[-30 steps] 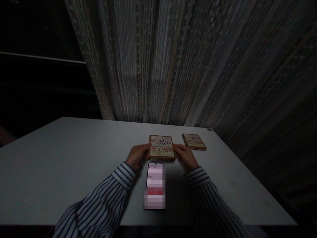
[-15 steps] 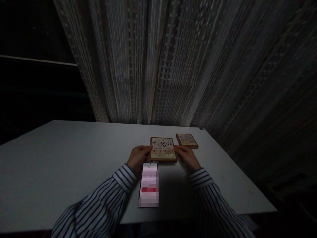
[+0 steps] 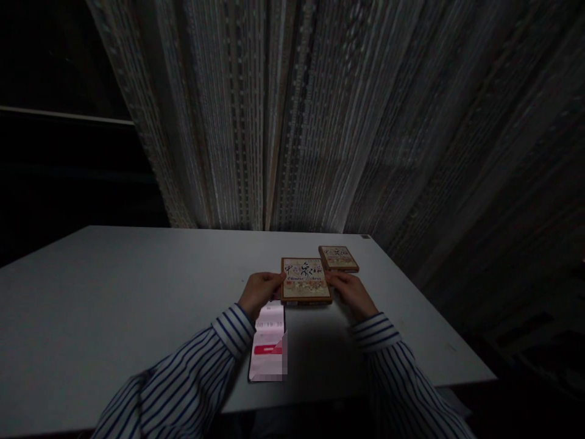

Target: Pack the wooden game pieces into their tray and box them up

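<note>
A flat square box (image 3: pixel 306 281) with "Chinese chess" lettering and a brown edge is held level between my two hands. My left hand (image 3: pixel 260 292) grips its left side, thumb along the edge. On the right side, my right hand (image 3: pixel 351 294) pinches the box near its edge. A second box (image 3: pixel 339 258) with a similar cover lies on the table just behind and to the right. Below my left hand lies a lit phone (image 3: pixel 269 341) showing a timer, its top end partly hidden by the hand.
The white table (image 3: pixel 137 317) reaches back to a striped, beaded curtain (image 3: pixel 274 122). A small dark patch (image 3: pixel 365 236) marks the table's far right corner. The surroundings left and right are dark.
The held box and both hands have shifted slightly right relative to the phone, and the box now sits closer to the second box. The camera view has moved a little.
</note>
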Available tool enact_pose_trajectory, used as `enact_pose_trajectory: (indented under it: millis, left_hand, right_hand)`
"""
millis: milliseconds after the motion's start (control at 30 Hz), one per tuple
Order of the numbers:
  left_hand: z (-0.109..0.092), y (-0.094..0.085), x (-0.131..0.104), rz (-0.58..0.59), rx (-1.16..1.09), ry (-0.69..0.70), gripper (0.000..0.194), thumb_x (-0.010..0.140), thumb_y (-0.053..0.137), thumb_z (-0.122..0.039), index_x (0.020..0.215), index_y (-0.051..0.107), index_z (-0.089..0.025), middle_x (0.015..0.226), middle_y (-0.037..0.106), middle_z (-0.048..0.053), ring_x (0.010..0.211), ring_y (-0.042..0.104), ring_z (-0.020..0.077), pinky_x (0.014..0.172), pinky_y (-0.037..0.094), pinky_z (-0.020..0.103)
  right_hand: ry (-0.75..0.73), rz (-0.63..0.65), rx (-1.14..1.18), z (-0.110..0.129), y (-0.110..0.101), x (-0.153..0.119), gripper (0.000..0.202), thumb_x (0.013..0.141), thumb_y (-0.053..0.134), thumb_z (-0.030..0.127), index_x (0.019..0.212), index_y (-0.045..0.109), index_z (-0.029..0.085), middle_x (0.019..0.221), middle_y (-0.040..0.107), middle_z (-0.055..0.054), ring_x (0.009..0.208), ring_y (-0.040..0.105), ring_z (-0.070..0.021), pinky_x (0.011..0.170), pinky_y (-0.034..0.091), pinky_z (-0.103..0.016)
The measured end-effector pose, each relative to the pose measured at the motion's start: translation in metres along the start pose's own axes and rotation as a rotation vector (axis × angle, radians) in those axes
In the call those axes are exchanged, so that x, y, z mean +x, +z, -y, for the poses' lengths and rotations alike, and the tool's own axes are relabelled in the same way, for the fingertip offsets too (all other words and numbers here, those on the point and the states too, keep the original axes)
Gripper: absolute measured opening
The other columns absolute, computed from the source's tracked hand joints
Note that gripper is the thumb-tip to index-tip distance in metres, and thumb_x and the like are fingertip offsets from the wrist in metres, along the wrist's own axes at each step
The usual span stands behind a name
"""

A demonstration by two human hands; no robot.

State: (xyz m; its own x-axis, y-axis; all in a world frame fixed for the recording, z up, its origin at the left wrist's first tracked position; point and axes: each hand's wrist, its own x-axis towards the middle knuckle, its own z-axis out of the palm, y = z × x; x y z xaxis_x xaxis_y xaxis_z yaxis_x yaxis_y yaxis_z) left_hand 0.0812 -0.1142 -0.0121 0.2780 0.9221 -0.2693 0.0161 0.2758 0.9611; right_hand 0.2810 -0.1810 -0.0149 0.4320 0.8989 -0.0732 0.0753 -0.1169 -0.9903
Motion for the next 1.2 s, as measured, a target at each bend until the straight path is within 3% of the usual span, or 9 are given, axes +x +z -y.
enact_pose_trajectory:
  millis: [167,333,433,767,1200]
  left_hand:
    - [0.0,0.007,-0.001,0.042,0.033,0.009,0.028,0.064,0.073,-0.035,0.064,0.066,-0.008,0.05,0.061,0.001,0.046,0.051,0.0095,0.05,0.037,0.023]
    - [-0.001,0.014,-0.003,0.083,0.063,0.019,0.027,0.066,0.07,-0.034,0.057,0.064,-0.009,0.049,0.058,0.0,0.043,0.045,0.007,0.049,0.036,0.022]
    - [0.001,0.017,-0.002,0.11,0.066,0.012,0.026,0.066,0.07,-0.034,0.059,0.065,-0.009,0.05,0.059,0.0,0.044,0.045,0.0077,0.05,0.038,0.023]
    - [0.011,0.033,0.003,0.17,0.163,0.022,0.031,0.068,0.066,-0.038,0.057,0.065,-0.009,0.044,0.053,-0.001,0.043,0.041,0.0077,0.047,0.032,0.022]
    - [0.012,0.052,0.003,0.198,0.201,-0.044,0.029,0.075,0.057,-0.027,0.053,0.064,-0.01,0.04,0.051,-0.002,0.04,0.04,0.007,0.045,0.029,0.021]
  right_hand:
    - [-0.033,-0.007,-0.03,-0.002,-0.008,-0.001,0.03,0.057,0.068,0.04,0.074,0.074,0.015,0.053,0.062,-0.001,0.052,0.05,-0.0129,0.046,0.036,-0.023]
    - [-0.085,0.022,0.017,-0.004,-0.017,0.0,0.028,0.055,0.069,0.041,0.069,0.074,0.017,0.068,0.07,-0.004,0.075,0.061,-0.0194,0.068,0.047,-0.029]
    - [-0.099,0.048,0.034,-0.006,-0.022,0.0,0.028,0.056,0.07,0.042,0.069,0.074,0.018,0.074,0.072,-0.005,0.081,0.062,-0.0209,0.074,0.047,-0.03]
    - [-0.048,0.03,-0.027,-0.01,-0.042,-0.003,0.031,0.058,0.068,0.041,0.074,0.074,0.016,0.067,0.07,-0.005,0.072,0.062,-0.0202,0.06,0.047,-0.028]
    - [-0.055,0.061,0.043,-0.019,-0.059,-0.002,0.028,0.054,0.073,0.042,0.068,0.074,0.017,0.077,0.073,-0.006,0.083,0.064,-0.023,0.082,0.048,-0.036]
